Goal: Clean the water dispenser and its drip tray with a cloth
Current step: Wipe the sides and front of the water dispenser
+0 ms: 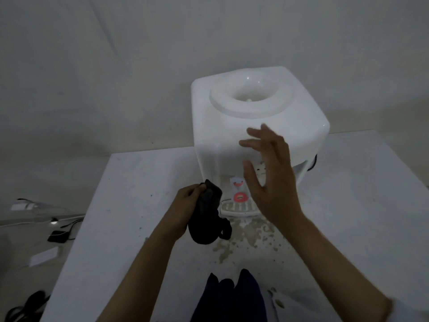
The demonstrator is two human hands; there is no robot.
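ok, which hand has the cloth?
The left hand grips the dark cloth beside the drip tray; the right hand is open, fingers spread before the dispenser.

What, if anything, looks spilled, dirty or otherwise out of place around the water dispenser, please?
The white tabletop is blotched with brownish stains just in front of the slotted white drip tray, like dried spills or worn paint. The white plastic water dispenser has no bottle on it. The left hand grips a dark crumpled cloth.

dim light, plain grey wall [116, 66], white speckled table [359, 205] against it, floor [14, 240] at left strewn with dark cables [69, 225]
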